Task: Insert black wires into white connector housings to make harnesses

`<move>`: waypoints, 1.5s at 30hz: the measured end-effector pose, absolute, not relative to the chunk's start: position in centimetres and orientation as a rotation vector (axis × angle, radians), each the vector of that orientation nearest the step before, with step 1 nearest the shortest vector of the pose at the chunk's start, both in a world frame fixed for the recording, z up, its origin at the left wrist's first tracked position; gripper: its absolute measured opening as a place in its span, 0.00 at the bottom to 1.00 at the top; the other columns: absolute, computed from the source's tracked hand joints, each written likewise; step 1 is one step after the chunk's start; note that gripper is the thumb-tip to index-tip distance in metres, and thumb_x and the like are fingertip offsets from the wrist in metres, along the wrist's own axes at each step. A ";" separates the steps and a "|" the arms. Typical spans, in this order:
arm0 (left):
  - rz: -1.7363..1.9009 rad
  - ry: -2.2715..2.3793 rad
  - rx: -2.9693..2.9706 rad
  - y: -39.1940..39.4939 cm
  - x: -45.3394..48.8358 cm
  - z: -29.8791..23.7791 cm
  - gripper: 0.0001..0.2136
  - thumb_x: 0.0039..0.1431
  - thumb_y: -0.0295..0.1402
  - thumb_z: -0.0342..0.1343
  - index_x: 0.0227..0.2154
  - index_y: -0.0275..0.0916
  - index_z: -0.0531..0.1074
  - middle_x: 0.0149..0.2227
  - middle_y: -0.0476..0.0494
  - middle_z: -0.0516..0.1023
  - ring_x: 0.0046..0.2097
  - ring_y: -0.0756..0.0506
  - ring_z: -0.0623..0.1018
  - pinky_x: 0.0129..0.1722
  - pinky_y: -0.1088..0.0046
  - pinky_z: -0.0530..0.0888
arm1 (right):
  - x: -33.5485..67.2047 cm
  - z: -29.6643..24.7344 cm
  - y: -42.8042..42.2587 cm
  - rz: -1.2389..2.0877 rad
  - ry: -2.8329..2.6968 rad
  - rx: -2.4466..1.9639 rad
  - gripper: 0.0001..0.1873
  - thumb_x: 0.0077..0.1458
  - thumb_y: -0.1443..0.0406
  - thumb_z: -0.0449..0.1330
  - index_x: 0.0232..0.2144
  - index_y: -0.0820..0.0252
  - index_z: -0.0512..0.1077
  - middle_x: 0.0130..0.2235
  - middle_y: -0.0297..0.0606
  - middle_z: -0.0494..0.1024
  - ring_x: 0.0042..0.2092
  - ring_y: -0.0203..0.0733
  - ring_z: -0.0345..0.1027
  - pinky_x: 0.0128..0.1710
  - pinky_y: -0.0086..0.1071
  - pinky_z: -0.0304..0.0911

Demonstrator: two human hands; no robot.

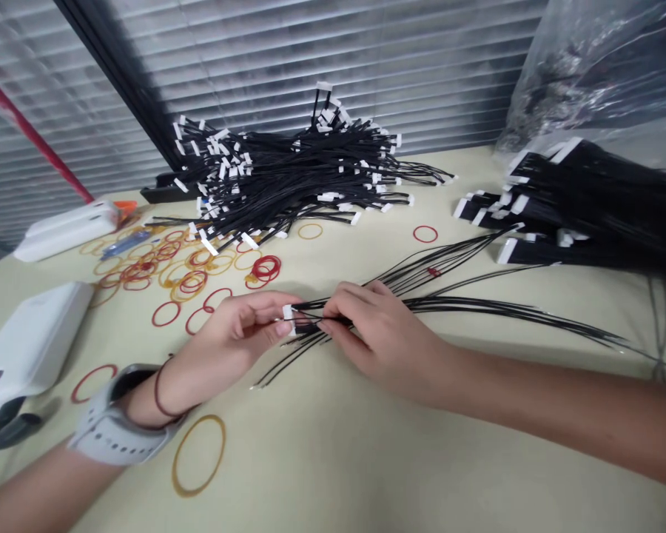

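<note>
Between thumb and fingers, my left hand [255, 326] pinches a small white connector [289, 320] with black wires running out of it to the right. Just beside it, my right hand [371, 326] is closed on a thin black wire [311, 319] close to the connector. Loose black wires [488, 307] fan out under and beyond the right hand, some with bare-looking tips. More wire ends [271, 374] stick out below the connector. A red band [434, 272] lies around or on the wires behind my right hand. The right fingertips partly hide the wire.
A large heap of black cables with white connectors [300, 170] lies at the back by the blinds. Bundled cables [588, 200] and a plastic bag [604, 74] are at the right. Rubber bands [166, 313] are scattered left. Two white devices [33, 340] sit at the left edge.
</note>
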State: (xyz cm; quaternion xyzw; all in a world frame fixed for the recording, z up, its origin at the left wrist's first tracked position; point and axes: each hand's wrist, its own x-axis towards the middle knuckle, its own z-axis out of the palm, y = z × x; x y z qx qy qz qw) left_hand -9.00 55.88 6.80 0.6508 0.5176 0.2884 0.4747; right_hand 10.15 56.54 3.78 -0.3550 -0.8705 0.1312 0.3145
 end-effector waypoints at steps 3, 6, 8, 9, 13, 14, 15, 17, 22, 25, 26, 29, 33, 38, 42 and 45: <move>0.714 1.234 1.618 55.7 -8.8 6.6 0.08 0.54 0.27 0.55 0.37 0.38 0.72 0.35 0.47 0.79 0.37 0.51 0.76 0.34 0.83 0.72 | 10.2 3.7 56.5 0.317 -2.317 -0.925 0.07 0.58 0.68 0.48 0.29 0.63 0.63 0.30 0.34 0.68 0.32 0.34 0.60 0.34 0.31 0.50; 0.727 1.181 1.633 55.5 -8.6 6.5 0.07 0.55 0.27 0.54 0.37 0.39 0.72 0.36 0.50 0.79 0.38 0.53 0.76 0.35 0.86 0.71 | 10.3 3.8 56.6 0.293 -2.331 -0.928 0.07 0.58 0.69 0.47 0.29 0.64 0.62 0.30 0.34 0.68 0.31 0.34 0.59 0.33 0.31 0.50; 0.751 1.195 1.605 55.4 -8.5 6.5 0.08 0.54 0.27 0.54 0.38 0.39 0.71 0.35 0.50 0.79 0.36 0.53 0.76 0.34 0.87 0.71 | 10.3 3.8 56.6 0.271 -2.343 -0.928 0.07 0.58 0.69 0.47 0.29 0.64 0.63 0.30 0.34 0.68 0.31 0.34 0.60 0.34 0.31 0.50; 0.763 1.209 1.587 55.4 -8.5 6.5 0.08 0.54 0.27 0.55 0.38 0.38 0.71 0.35 0.49 0.79 0.36 0.53 0.76 0.33 0.87 0.71 | 10.3 3.9 56.6 0.260 -2.350 -0.926 0.08 0.58 0.69 0.47 0.28 0.64 0.63 0.30 0.35 0.68 0.31 0.34 0.60 0.34 0.31 0.50; 0.785 1.227 1.580 55.6 -8.4 6.6 0.10 0.53 0.27 0.55 0.39 0.35 0.70 0.33 0.47 0.80 0.35 0.52 0.77 0.32 0.86 0.71 | 10.2 3.9 56.5 0.244 -2.338 -0.919 0.08 0.59 0.68 0.46 0.29 0.64 0.63 0.31 0.35 0.68 0.31 0.34 0.60 0.34 0.31 0.50; 0.787 1.230 1.596 55.6 -8.3 6.6 0.09 0.53 0.27 0.55 0.39 0.35 0.70 0.32 0.47 0.80 0.34 0.52 0.77 0.31 0.86 0.71 | 10.2 3.9 56.4 0.248 -2.333 -0.915 0.08 0.59 0.68 0.46 0.29 0.64 0.63 0.31 0.35 0.68 0.31 0.34 0.60 0.34 0.31 0.51; 0.793 1.235 1.614 55.6 -8.2 6.6 0.09 0.52 0.26 0.55 0.38 0.35 0.70 0.32 0.48 0.79 0.34 0.52 0.77 0.31 0.85 0.71 | 10.2 3.9 56.4 0.253 -2.335 -0.909 0.09 0.59 0.68 0.46 0.29 0.64 0.62 0.31 0.35 0.68 0.31 0.34 0.60 0.34 0.31 0.51; 0.811 1.237 1.626 55.5 -8.2 6.5 0.09 0.51 0.25 0.55 0.37 0.36 0.70 0.31 0.48 0.79 0.34 0.52 0.77 0.31 0.85 0.72 | 10.2 3.8 56.3 0.250 -2.357 -0.892 0.09 0.59 0.67 0.45 0.29 0.64 0.62 0.31 0.36 0.68 0.31 0.34 0.60 0.34 0.31 0.51; 0.838 1.224 1.553 55.6 -8.2 6.4 0.10 0.49 0.26 0.57 0.37 0.36 0.69 0.32 0.45 0.79 0.34 0.48 0.78 0.31 0.80 0.73 | 10.1 3.7 56.3 0.202 -2.390 -0.865 0.10 0.60 0.68 0.44 0.29 0.64 0.62 0.30 0.36 0.68 0.30 0.34 0.59 0.33 0.32 0.51; 0.828 1.244 1.600 55.8 -8.3 6.4 0.10 0.51 0.28 0.57 0.37 0.36 0.70 0.31 0.45 0.79 0.34 0.48 0.77 0.30 0.79 0.72 | 10.2 4.0 56.5 0.382 -2.294 -0.939 0.07 0.59 0.68 0.47 0.29 0.63 0.62 0.30 0.35 0.67 0.31 0.34 0.59 0.32 0.30 0.52; 0.826 1.244 1.618 55.8 -8.4 6.5 0.09 0.51 0.28 0.57 0.37 0.36 0.70 0.30 0.46 0.79 0.33 0.48 0.77 0.29 0.80 0.72 | 10.3 4.1 56.6 0.450 -2.253 -0.960 0.07 0.58 0.68 0.48 0.29 0.63 0.62 0.30 0.34 0.66 0.31 0.33 0.59 0.31 0.29 0.53; 0.831 1.244 1.626 56.1 -8.6 6.6 0.09 0.50 0.29 0.57 0.36 0.37 0.71 0.29 0.46 0.79 0.33 0.49 0.77 0.30 0.80 0.72 | 10.5 4.4 56.8 0.559 -2.148 -0.944 0.06 0.56 0.69 0.51 0.27 0.63 0.64 0.28 0.32 0.65 0.29 0.30 0.58 0.29 0.27 0.53; 0.827 1.239 1.538 56.5 -8.9 6.6 0.09 0.50 0.29 0.58 0.37 0.37 0.71 0.32 0.45 0.79 0.37 0.48 0.77 0.35 0.78 0.72 | 10.9 4.3 56.8 0.470 -1.976 -0.812 0.06 0.56 0.71 0.52 0.30 0.66 0.69 0.30 0.35 0.66 0.32 0.30 0.60 0.32 0.25 0.57; 0.868 1.232 1.470 56.8 -9.0 6.5 0.11 0.48 0.30 0.60 0.37 0.36 0.71 0.32 0.45 0.79 0.34 0.49 0.76 0.33 0.79 0.71 | 11.1 3.7 56.6 0.400 -2.062 -0.641 0.10 0.56 0.72 0.51 0.36 0.67 0.72 0.29 0.37 0.67 0.31 0.31 0.62 0.31 0.26 0.59; 0.851 1.286 1.486 56.6 -8.9 6.8 0.11 0.49 0.30 0.60 0.37 0.36 0.71 0.33 0.46 0.79 0.36 0.49 0.76 0.34 0.80 0.71 | 11.0 3.8 56.6 0.364 -2.103 -0.786 0.12 0.58 0.69 0.49 0.34 0.68 0.72 0.28 0.37 0.64 0.29 0.33 0.58 0.30 0.28 0.57; 0.823 1.300 1.501 56.5 -8.9 6.8 0.11 0.51 0.31 0.58 0.39 0.37 0.72 0.35 0.45 0.79 0.38 0.48 0.76 0.36 0.78 0.72 | 11.0 4.1 56.6 0.378 -2.125 -0.841 0.11 0.58 0.69 0.48 0.32 0.66 0.70 0.29 0.36 0.65 0.30 0.32 0.58 0.30 0.28 0.56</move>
